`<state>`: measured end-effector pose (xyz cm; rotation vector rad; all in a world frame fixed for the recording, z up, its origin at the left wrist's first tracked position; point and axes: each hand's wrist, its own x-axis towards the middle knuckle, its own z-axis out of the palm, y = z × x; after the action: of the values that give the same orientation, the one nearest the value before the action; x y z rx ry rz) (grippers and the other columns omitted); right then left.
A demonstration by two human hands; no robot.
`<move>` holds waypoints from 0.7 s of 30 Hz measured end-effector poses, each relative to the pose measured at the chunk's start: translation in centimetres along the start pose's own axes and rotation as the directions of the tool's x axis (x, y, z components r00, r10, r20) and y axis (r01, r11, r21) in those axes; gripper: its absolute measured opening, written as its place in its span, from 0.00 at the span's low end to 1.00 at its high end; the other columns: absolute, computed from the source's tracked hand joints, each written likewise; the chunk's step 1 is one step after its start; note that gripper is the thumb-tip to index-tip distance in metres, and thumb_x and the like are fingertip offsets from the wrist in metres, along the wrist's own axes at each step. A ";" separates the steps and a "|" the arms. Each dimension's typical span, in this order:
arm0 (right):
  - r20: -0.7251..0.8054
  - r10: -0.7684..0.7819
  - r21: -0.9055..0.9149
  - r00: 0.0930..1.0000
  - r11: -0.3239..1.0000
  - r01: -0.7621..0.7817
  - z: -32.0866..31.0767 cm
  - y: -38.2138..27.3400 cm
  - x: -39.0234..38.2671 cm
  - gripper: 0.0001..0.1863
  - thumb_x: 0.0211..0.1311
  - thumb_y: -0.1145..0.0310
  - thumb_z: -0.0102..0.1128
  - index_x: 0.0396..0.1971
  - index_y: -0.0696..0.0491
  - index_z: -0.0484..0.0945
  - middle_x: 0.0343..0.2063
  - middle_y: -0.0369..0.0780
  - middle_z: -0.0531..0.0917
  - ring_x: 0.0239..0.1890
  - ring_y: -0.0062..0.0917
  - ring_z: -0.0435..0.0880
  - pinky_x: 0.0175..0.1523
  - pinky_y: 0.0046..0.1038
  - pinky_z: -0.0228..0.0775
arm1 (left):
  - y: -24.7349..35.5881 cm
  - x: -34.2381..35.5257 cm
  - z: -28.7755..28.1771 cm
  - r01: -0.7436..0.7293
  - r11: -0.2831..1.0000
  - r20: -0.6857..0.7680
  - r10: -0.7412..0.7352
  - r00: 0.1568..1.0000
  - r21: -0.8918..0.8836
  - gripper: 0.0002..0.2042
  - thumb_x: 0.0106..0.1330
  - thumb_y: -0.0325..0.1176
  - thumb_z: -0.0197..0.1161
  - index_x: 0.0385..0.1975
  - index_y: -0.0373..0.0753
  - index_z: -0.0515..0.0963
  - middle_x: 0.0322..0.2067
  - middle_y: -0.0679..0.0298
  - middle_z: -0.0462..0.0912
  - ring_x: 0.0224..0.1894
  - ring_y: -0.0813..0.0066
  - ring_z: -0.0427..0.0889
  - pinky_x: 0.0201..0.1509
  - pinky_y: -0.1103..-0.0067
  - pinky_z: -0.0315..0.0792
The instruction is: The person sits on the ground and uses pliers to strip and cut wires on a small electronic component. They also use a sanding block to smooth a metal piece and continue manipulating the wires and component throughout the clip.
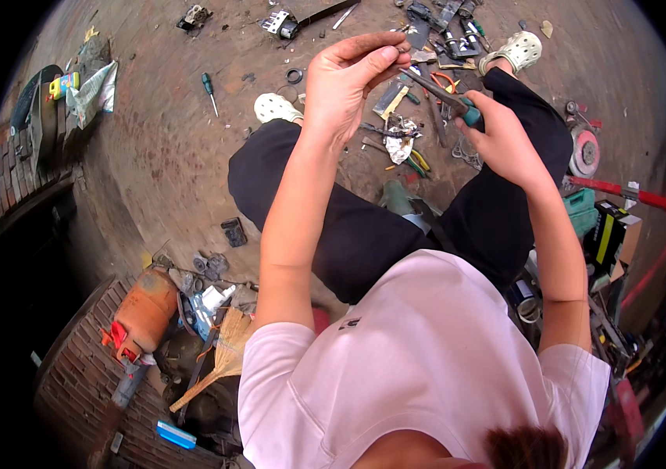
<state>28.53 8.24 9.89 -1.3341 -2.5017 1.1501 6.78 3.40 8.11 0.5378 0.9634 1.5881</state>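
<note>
My left hand (348, 82) is raised in front of me, its thumb and fingertips pinched together on a small dark piece (401, 50) too tiny to name. To its right, my right hand (505, 141) is closed around the teal handle of long-nose pliers (436, 87). Their dark, tapered jaws point up and left, the tip close below the left fingertips; whether it touches the small piece I cannot tell. Beneath both hands, on the ground between my feet, lie a flat yellow-edged piece (390, 100), orange-handled pliers (444, 81) and a crumpled white scrap (399, 147).
A teal screwdriver (209, 94) lies to the left on the dirt floor, near a black ring (294, 76). Dark metal parts (458, 39) are heaped at the far side. An orange gas cylinder (145, 309) and a straw broom (227, 352) sit at lower left. Red bars (630, 194) stand at right.
</note>
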 end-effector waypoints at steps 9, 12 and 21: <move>-0.153 0.235 0.757 0.960 0.652 -0.039 1.8 -5.5 0.5 0.11 0.58 0.66 0.63 0.37 0.57 0.78 0.29 0.32 0.80 0.32 0.12 0.74 0.40 0.18 0.66 | 0.9 -1.1 0.5 -0.059 0.998 0.020 0.059 0.998 -0.015 0.08 0.58 0.21 0.64 0.37 0.29 0.78 0.34 0.55 0.83 0.34 0.70 0.84 0.43 0.77 0.80; -0.317 0.190 0.735 0.929 0.668 0.114 1.4 -6.9 1.3 0.11 0.58 0.67 0.64 0.36 0.58 0.80 0.25 0.31 0.79 0.28 0.11 0.73 0.36 0.17 0.65 | 0.6 -1.4 0.5 -0.147 0.988 0.038 0.145 0.989 0.054 0.08 0.55 0.19 0.66 0.35 0.30 0.79 0.32 0.58 0.83 0.34 0.71 0.84 0.41 0.80 0.79; -0.352 0.130 0.665 0.927 0.732 0.149 1.2 -8.2 1.2 0.09 0.58 0.69 0.62 0.34 0.59 0.80 0.22 0.29 0.78 0.24 0.10 0.70 0.31 0.16 0.62 | 1.1 -2.4 0.5 -0.492 0.715 0.160 0.482 0.861 0.497 0.09 0.51 0.16 0.66 0.32 0.31 0.80 0.29 0.62 0.83 0.33 0.75 0.82 0.38 0.82 0.77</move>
<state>21.78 5.65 14.06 -1.1608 -1.5527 1.4418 7.16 1.29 9.66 1.2807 1.3268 1.7666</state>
